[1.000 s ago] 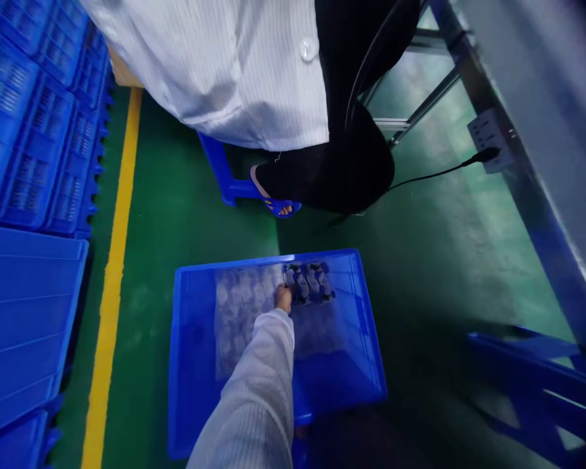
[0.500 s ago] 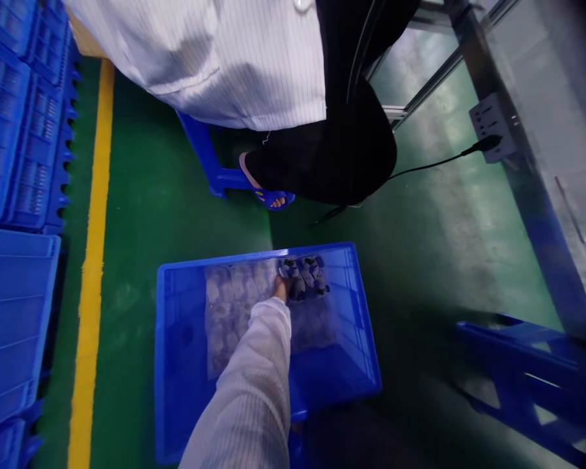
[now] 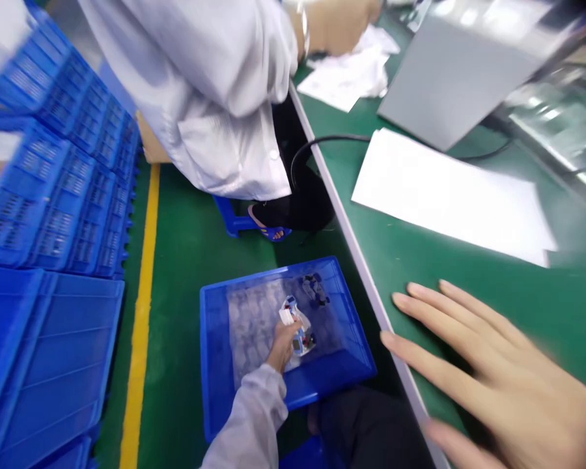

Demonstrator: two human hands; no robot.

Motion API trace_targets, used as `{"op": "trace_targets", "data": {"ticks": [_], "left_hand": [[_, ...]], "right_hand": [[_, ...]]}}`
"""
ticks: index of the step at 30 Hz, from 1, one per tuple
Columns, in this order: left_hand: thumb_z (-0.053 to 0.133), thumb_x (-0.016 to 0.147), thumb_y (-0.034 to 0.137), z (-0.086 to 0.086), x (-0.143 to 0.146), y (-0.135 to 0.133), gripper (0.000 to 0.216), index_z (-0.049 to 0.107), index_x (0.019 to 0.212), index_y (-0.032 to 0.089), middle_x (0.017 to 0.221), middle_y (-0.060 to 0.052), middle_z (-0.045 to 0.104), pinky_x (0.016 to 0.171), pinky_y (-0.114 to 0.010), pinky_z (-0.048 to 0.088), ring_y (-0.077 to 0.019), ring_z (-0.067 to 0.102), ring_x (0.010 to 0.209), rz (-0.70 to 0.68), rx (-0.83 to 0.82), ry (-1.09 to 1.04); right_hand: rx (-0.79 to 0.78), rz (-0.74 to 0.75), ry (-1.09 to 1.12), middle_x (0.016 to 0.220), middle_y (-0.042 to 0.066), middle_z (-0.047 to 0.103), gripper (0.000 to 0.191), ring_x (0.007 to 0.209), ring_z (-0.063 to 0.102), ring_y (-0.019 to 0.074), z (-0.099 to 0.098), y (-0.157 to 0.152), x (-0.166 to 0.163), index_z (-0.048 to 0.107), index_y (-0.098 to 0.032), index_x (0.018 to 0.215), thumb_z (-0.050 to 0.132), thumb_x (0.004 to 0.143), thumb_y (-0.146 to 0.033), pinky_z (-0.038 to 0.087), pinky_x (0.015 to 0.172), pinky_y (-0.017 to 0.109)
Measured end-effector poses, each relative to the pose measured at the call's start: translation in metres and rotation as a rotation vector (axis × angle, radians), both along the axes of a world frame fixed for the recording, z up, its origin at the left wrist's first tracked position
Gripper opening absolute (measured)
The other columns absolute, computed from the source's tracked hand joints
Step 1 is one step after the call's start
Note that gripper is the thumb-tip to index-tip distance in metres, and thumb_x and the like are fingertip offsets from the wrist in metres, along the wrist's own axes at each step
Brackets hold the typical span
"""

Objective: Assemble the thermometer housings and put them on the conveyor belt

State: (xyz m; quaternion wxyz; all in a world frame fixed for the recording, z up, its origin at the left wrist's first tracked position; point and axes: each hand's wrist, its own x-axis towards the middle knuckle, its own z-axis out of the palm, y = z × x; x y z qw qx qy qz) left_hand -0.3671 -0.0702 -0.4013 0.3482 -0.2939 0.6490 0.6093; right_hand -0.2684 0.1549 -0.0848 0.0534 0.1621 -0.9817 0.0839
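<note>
My left hand (image 3: 283, 341) is closed on a small white part with blue and dark pieces (image 3: 299, 326); its exact kind I cannot make out. The hand is over a blue plastic bin (image 3: 208, 365) on the floor. Inside the bin, clear packing with rows of pockets (image 3: 254, 312) lies spread out, and a similar dark-and-white part (image 3: 315, 289) sits at the far right. My right hand (image 3: 498, 378), slightly blurred, has its fingers spread over the edge of a green tabletop (image 3: 420, 267) and holds nothing.
White paper sheets (image 3: 444, 189) lie on the tabletop beside a grey box (image 3: 463, 71). Ahead sits a co-worker in a white coat (image 3: 234, 143), a blurred hand (image 3: 336, 26) over crumpled paper. Blue crates (image 3: 53, 202) are stacked at left, beside a yellow floor line (image 3: 144, 299).
My left hand has lifted one part up from the packing. The view has tilted up, bringing the tabletop and my right hand into sight.
</note>
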Motion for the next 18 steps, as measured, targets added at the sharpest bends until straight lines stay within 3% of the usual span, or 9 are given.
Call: {"op": "trace_targets", "data": {"ticks": [3,7,9,11,14,16,18], "left_hand": [[0.078,0.089,0.029,0.087,0.007,-0.043,0.019,0.066,0.082,0.015,0.074,0.003,0.067,0.068,-0.029,0.055,-0.0124,0.063,0.064,-0.028,-0.021,0.143],[0.096,0.054,0.028,0.231,0.006,-0.086,0.040,0.072,0.084,0.017,0.077,0.002,0.075,0.077,-0.030,0.054,-0.0183,0.069,0.074,-0.140,0.055,0.340],[0.097,0.050,0.032,0.299,0.009,-0.087,0.043,0.073,0.083,0.017,0.076,0.000,0.076,0.077,-0.032,0.055,-0.0209,0.070,0.075,-0.271,0.128,0.374],[0.098,0.048,0.036,0.354,0.022,-0.069,0.044,0.074,0.080,0.017,0.077,-0.005,0.077,0.074,-0.036,0.056,-0.0248,0.071,0.074,-0.474,0.183,0.375],[0.095,0.052,0.040,0.402,0.067,-0.014,0.039,0.073,0.075,0.018,0.073,-0.006,0.075,0.068,-0.035,0.054,-0.0238,0.067,0.067,-0.816,0.275,0.377],[0.088,0.059,0.035,0.412,0.112,0.030,0.027,0.072,0.075,0.019,0.073,-0.004,0.073,0.068,-0.032,0.052,-0.0212,0.064,0.067,-1.066,0.358,0.385],[0.078,0.061,0.024,0.412,0.156,0.071,0.014,0.070,0.072,0.019,0.070,0.000,0.070,0.064,-0.029,0.048,-0.0180,0.061,0.065,-1.329,0.422,0.386]], "right_hand": [[-0.034,-0.023,0.018,0.163,0.012,0.045,0.054,0.150,0.043,0.0332,0.010,-0.011,-0.016,0.051,-0.024,0.155,0.054,0.103,-0.038,0.030,0.128,0.061],[-0.356,-0.218,0.007,0.156,0.017,0.054,0.046,0.148,0.046,0.0335,0.012,-0.022,-0.018,0.063,-0.014,0.141,0.059,0.101,-0.034,0.025,0.131,0.058],[-0.405,-0.365,0.029,0.149,0.018,0.060,0.041,0.142,0.053,0.0315,0.019,-0.016,0.000,0.067,-0.014,0.136,0.062,0.098,-0.030,0.036,0.126,0.054],[-0.423,-0.533,0.056,0.137,0.015,0.069,0.034,0.130,0.063,0.0277,0.034,0.002,0.033,0.070,-0.016,0.130,0.061,0.099,-0.026,0.049,0.116,0.047],[-0.452,-0.810,0.120,0.125,0.010,0.075,0.028,0.115,0.070,0.0238,0.075,0.039,0.110,0.074,-0.018,0.121,0.055,0.101,-0.026,0.055,0.105,0.040],[-0.473,-0.980,0.173,0.122,0.009,0.076,0.029,0.108,0.072,0.0228,0.105,0.057,0.171,0.075,-0.018,0.119,0.054,0.102,-0.027,0.056,0.101,0.038],[-0.497,-1.115,0.214,0.118,0.009,0.078,0.029,0.103,0.073,0.0227,0.127,0.063,0.230,0.076,-0.017,0.118,0.055,0.100,-0.028,0.056,0.098,0.038]]}}
